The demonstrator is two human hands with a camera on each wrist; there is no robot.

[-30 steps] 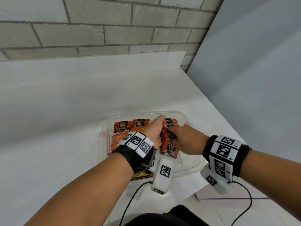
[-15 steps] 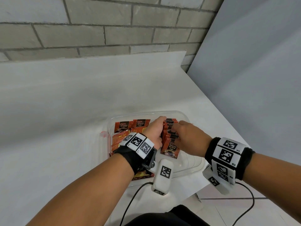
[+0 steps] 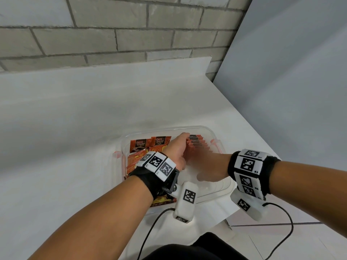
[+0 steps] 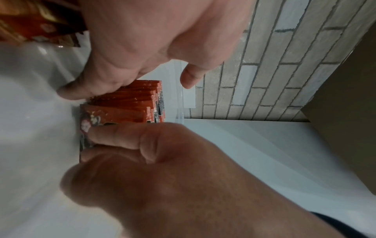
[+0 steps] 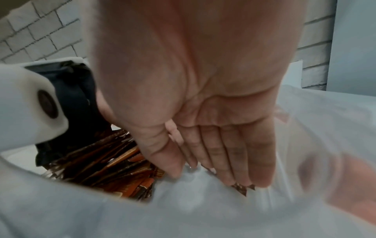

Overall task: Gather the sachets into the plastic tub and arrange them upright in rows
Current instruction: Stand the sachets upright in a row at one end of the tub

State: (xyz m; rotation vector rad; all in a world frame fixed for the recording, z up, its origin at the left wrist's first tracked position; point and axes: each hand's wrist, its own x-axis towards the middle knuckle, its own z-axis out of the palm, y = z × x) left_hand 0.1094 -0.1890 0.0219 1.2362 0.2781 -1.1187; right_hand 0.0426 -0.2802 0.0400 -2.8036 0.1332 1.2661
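Plastic tub [image 3: 216,134] on the table [image 3: 75,147]; one upright row of sachets [image 3: 196,142] at its right, braced by the open left hand [image 3: 176,149], pressed by the flat-fingered right hand [image 3: 208,166]; loose sachets [image 3: 134,162] at left lie unsorted; arranging looks about half done.

The upright sachets [image 3: 195,145] between the fingers of the left hand [image 3: 175,150] and the right hand [image 3: 205,167] are orange-red with dark top bands. Left of the left fingers, loose sachets [image 3: 139,146] show orange-red, black panels and pale "D2X" lettering. The tub [image 3: 169,128] around the fingers is clear, with pale red clips [image 3: 116,154]. Behind the fingers, black wristbands [image 3: 148,182] carry white blocks printed with black square codes.
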